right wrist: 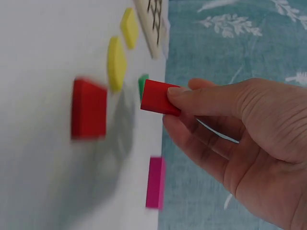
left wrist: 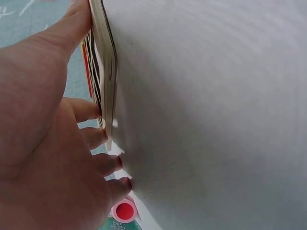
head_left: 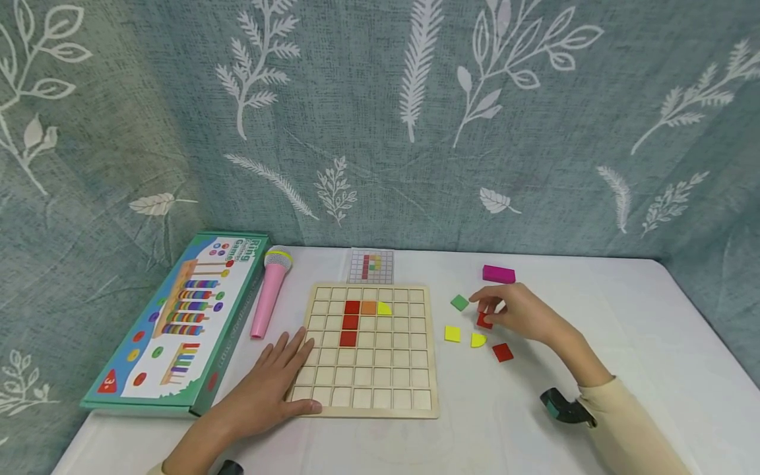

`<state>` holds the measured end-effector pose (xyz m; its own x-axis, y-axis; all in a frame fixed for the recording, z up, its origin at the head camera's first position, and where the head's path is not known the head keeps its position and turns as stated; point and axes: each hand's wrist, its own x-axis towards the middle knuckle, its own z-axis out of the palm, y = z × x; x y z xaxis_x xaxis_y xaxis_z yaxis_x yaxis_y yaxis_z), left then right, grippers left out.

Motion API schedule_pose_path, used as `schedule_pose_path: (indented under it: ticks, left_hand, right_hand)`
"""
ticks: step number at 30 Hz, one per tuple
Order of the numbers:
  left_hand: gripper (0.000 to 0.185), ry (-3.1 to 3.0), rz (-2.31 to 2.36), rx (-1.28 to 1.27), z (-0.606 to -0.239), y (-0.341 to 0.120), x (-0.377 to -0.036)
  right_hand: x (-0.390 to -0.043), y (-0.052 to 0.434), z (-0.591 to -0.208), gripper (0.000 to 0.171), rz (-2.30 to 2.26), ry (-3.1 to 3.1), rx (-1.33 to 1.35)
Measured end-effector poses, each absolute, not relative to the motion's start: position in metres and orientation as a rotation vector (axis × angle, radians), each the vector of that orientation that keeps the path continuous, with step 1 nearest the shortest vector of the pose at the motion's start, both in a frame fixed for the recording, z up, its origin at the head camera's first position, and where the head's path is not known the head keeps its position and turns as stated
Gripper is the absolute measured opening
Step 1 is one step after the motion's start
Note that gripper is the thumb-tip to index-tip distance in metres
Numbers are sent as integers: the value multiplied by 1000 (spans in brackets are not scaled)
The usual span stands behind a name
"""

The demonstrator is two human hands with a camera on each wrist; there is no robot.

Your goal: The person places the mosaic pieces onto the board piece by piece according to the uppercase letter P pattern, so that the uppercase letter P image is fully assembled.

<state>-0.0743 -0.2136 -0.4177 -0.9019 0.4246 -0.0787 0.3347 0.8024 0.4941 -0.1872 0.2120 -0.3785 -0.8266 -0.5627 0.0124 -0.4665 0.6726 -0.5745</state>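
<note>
My right hand [head_left: 522, 311]: pinching a red square tile [right wrist: 160, 97], right of centre frame, lifted off the tabletop [head_left: 594, 330].
My left hand [head_left: 270, 379]: fingers spread flat on the wooden grid board [head_left: 368, 389], lower-left corner.
Nearby: second red tile [head_left: 502, 352], yellow tiles.

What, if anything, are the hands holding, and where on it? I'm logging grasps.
The right hand pinches a red square tile by one end, off the table. The left hand holds nothing; it rests flat on the wooden grid board.
</note>
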Motion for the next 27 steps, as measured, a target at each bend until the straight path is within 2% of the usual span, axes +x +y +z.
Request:
schedule_pose_path:
  ticks: [27]
  left_hand:
    - [102,2806,707,597,-418,-213,-74]
  right_hand:
    - [-184,88,-386,30,-932,2515,-1104]
